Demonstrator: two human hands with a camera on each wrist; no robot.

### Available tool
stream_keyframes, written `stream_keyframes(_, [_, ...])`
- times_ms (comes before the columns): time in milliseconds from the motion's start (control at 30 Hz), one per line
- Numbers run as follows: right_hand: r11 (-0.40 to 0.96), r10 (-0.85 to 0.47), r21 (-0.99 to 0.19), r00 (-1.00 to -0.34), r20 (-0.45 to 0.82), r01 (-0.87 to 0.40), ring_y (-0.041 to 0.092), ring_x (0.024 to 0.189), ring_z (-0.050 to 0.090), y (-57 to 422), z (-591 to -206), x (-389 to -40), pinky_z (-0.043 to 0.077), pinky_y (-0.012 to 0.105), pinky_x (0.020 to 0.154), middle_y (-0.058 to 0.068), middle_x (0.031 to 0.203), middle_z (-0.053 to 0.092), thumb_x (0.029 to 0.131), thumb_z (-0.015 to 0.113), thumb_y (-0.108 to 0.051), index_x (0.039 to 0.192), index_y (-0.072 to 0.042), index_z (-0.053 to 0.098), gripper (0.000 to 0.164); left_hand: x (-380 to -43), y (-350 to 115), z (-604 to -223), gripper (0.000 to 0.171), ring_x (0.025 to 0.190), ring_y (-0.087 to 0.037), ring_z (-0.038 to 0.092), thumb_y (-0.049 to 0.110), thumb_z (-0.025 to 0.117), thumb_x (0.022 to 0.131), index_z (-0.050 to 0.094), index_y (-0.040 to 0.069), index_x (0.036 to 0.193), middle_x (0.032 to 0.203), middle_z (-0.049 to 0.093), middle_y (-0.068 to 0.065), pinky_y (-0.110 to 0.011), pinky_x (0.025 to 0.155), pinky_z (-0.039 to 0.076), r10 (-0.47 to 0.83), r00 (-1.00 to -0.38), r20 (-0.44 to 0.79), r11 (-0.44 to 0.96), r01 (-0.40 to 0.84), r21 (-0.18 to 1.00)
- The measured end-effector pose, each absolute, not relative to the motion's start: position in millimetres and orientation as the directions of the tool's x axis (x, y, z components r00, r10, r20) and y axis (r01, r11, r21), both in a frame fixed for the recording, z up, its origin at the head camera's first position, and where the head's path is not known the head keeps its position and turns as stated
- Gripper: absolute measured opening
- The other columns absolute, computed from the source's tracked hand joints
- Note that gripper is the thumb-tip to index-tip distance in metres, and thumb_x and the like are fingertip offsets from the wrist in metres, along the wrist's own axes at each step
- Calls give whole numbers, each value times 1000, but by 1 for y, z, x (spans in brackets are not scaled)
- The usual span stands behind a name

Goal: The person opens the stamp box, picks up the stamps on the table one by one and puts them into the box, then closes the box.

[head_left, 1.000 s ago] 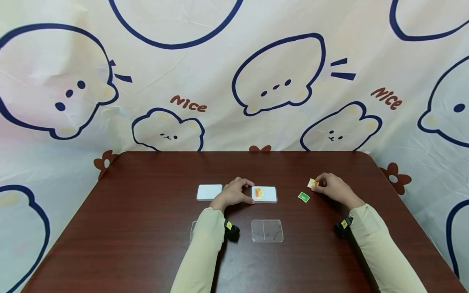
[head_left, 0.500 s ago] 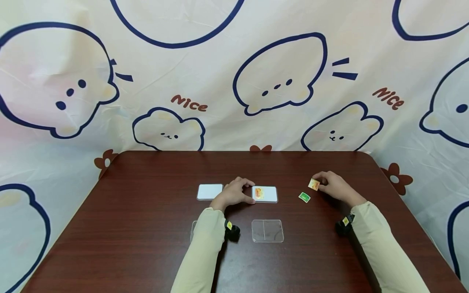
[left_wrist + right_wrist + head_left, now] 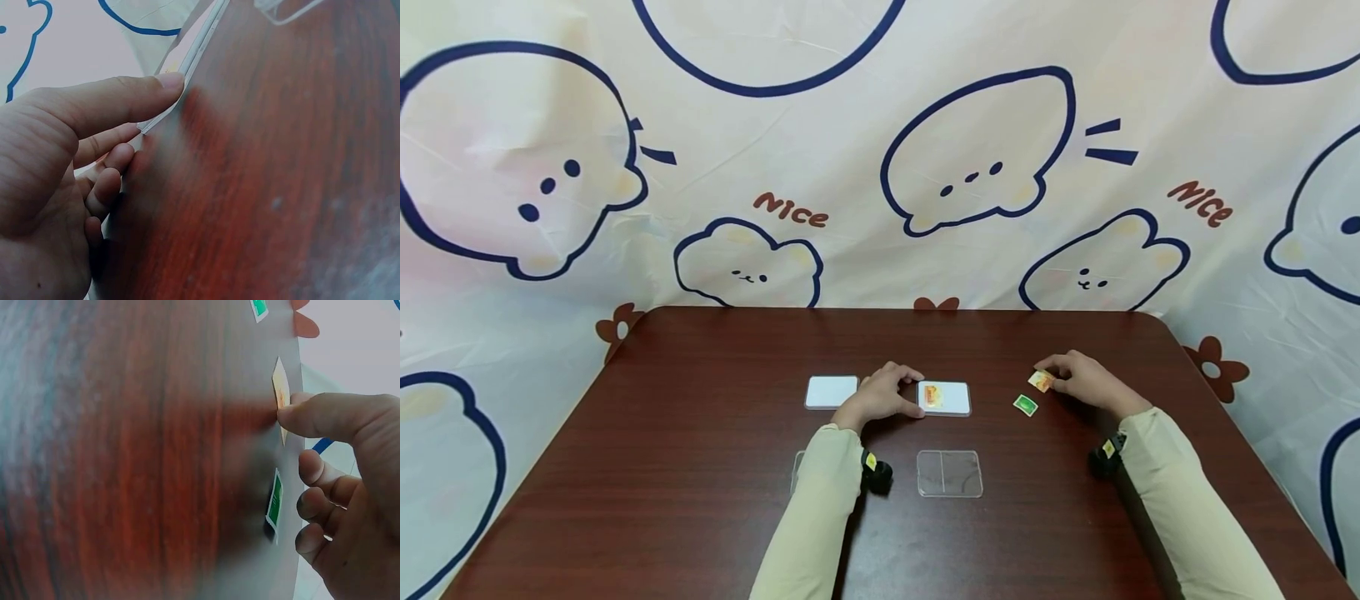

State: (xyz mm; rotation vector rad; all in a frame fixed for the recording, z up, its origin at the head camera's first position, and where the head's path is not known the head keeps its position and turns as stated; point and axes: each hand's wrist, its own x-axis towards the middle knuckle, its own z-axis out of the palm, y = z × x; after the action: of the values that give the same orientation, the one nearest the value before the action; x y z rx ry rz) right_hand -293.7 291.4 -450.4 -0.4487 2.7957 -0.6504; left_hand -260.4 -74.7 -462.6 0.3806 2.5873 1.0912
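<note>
gripping the left end of the white case (image 3: pixel 953 400), my left hand (image 3: pixel 874 397) is clamping it between thumb and index finger, the thumb pressing on the near edge. an orange square (image 3: pixel 933 396) is lying on the left part of that case. well to the right of the case, my right hand (image 3: pixel 1090 384) is pinching an orange card (image 3: pixel 1040 381) between thumb and index finger; i am not managing to tell whether the card is touching the table (image 3: pixel 647 500). a green card (image 3: pixel 1026 405) is lying to the right of the case, near the orange one. through the right wrist view i am also seeing a second green card (image 3: pixel 275 499) near the right hand's curled fingers. a second white case (image 3: pixel 830 392) is sitting to the left of the first, partly hidden by the left hand. on the near side of the case, a clear plastic piece (image 3: pixel 950 474) is lying flat. beyond the case, a cartoon cloth (image 3: pixel 850 150) is hanging behind the table.
</note>
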Motion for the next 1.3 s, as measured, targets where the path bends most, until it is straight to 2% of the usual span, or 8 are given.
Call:
stream_keyframes(167, [853, -364, -455, -917, -163, -258, 23, 85, 45, 291, -449, -294, 39, 34, 73, 18, 103, 54, 92, 60, -10, 126, -7, 62, 34, -261, -75, -463, 52, 112, -20, 48, 29, 81, 78, 61, 21, 125, 120, 52, -2, -43, 102, 32, 360, -917, -175, 677, 127, 725])
stream_keyframes(500, [868, -331, -444, -926, -181, -223, 22, 81, 46, 286, -446, -295, 38, 32, 71, 11, 93, 54, 92, 64, -21, 118, -5, 62, 31, -263, -75, -462, 53, 114, -22, 48, 28, 82, 77, 61, 21, 125, 121, 52, -3, -45, 104, 31, 358, -918, -170, 676, 130, 726])
stream_keyframes(767, [885, -297, -420, -939, -174, -202, 20, 79, 46, 284, -450, -292, 37, 32, 68, 8, 89, 53, 91, 67, -30, 118, -4, 62, 38, -261, -75, -462, 52, 112, -21, 48, 28, 81, 78, 61, 20, 125, 120, 52, -4, -44, 102, 32, 362, -917, -171, 680, 134, 721])
stream_keyframes(1000, [879, -323, -415, -935, -150, -237, 19, 76, 45, 285, -452, -287, 35, 32, 67, 8, 87, 52, 88, 69, -37, 120, -3, 62, 48, -260, -75, -461, 52, 111, -22, 48, 28, 81, 78, 61, 20, 125, 120, 52, -4, -44, 102, 33, 359, -918, -169, 679, 133, 722])
stream_keyframes(1133, [878, -326, -410, -936, -135, -247, 18, 76, 45, 284, -450, -283, 35, 32, 67, 7, 86, 51, 88, 70, -33, 117, -4, 64, 42, -260, -75, -462, 52, 111, -21, 48, 28, 81, 78, 61, 21, 125, 121, 52, -3, -44, 102, 33, 360, -917, -171, 679, 132, 722])
stream_keyframes(1300, [893, -344, -337, -935, -87, -297, 17, 74, 46, 280, -448, -279, 37, 32, 66, 5, 84, 53, 87, 71, -29, 107, -6, 68, 31, -259, -75, -461, 52, 112, -21, 48, 29, 81, 78, 61, 22, 125, 121, 52, -3, -45, 103, 33, 356, -918, -177, 678, 123, 725])
